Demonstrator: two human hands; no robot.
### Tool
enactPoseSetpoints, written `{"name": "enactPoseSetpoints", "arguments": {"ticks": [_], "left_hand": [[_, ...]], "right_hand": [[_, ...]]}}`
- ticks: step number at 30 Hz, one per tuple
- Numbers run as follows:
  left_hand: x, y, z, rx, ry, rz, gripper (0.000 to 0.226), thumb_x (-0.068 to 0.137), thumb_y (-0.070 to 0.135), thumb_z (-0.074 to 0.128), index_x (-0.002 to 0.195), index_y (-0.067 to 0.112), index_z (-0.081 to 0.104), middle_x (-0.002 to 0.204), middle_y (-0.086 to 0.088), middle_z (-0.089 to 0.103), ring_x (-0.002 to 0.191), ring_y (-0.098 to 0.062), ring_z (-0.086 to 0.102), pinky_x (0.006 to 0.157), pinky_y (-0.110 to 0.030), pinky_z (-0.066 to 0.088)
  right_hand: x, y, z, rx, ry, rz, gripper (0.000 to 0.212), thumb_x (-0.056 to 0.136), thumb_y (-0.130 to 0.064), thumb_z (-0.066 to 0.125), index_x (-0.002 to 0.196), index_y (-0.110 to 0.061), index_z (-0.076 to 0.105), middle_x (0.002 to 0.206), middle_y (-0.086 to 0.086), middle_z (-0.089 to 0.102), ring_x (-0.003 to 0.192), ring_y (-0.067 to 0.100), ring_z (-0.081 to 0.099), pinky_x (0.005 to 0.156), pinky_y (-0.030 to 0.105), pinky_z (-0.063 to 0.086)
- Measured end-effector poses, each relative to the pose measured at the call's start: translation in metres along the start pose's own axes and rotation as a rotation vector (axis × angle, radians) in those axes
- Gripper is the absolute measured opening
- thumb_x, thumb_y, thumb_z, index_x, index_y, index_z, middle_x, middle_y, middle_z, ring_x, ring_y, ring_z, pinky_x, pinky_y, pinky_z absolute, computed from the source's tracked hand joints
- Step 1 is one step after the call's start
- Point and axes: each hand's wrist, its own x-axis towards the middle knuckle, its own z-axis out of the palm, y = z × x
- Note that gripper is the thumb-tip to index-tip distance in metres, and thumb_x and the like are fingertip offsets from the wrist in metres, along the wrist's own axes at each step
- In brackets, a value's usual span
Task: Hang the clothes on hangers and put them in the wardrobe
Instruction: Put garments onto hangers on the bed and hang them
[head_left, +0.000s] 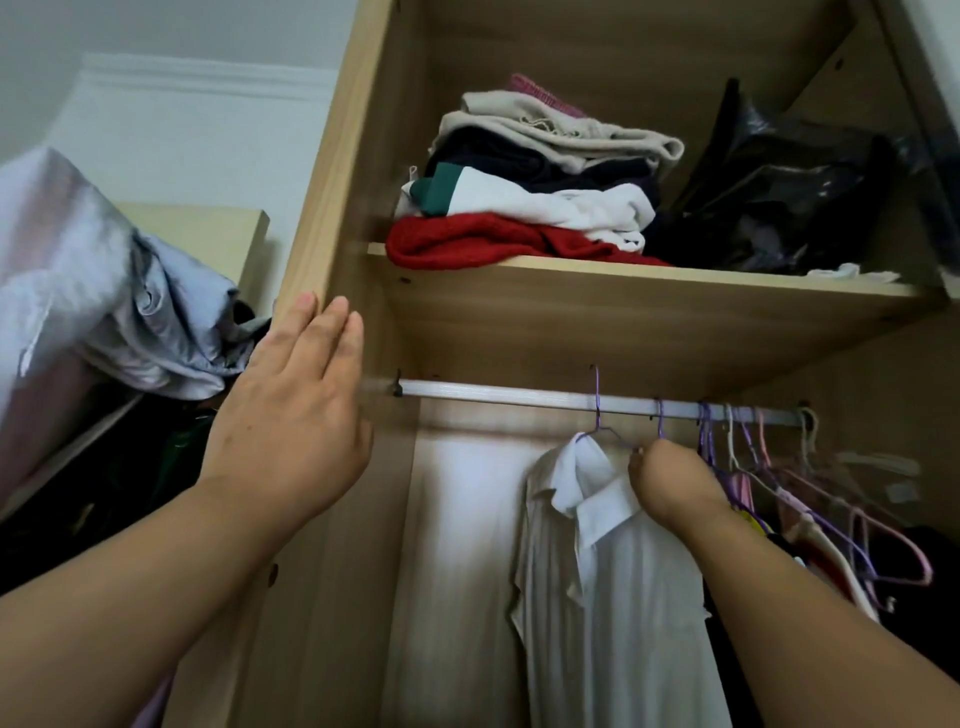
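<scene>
Holds the left hand (291, 415) flat, fingers straight, against the left front edge of the wardrobe (332, 182). Pinches the purple hanger (598, 410) with the curled right hand (675, 483) beside the collar of the white shirt (613, 597) hanging from the rail (519, 393) inside, just left of other bunched hangers (707, 436).

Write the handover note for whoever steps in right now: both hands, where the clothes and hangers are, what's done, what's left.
Left hand: open, fingers straight, by the wardrobe's left side panel; I cannot tell if it touches.
Right hand: pinches the purple hanger that carries the white shirt.
Done: the hanger's hook is over the rail, and the shirt hangs inside, left of the other hung clothes.
Left: let go of the hanger. The pale crumpled clothes heaped outside on the left probably need hanging next.
</scene>
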Motion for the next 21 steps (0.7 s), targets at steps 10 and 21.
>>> {"name": "enactPoseSetpoints", "arguments": {"ticks": [10,21], "left_hand": [[-0.015,0.032,-0.001,-0.245,-0.034,0.034,0.068,0.071,0.022,0.067,0.136,0.014,0.049,0.148,-0.017,0.036,0.142,-0.034,0.023,0.110,-0.050,0.026],[-0.080,0.120,0.061,-0.762,-0.693,0.186,0.054,0.097,0.040,0.038,0.146,0.022,0.022,0.153,-0.005,0.026,0.139,-0.024,0.027,0.111,-0.040,0.029]], "right_hand": [[-0.060,0.029,-0.063,0.140,0.136,-0.136,0.020,0.095,-0.026,0.045,0.090,-0.013,0.059,0.092,0.012,0.063,0.083,0.030,0.056,0.069,0.035,0.042],[-0.222,0.023,-0.121,-0.016,-0.045,-0.161,0.014,0.091,-0.025,0.055,0.082,-0.033,0.064,0.071,-0.012,0.065,0.063,0.004,0.058,0.056,0.016,0.040]]}}
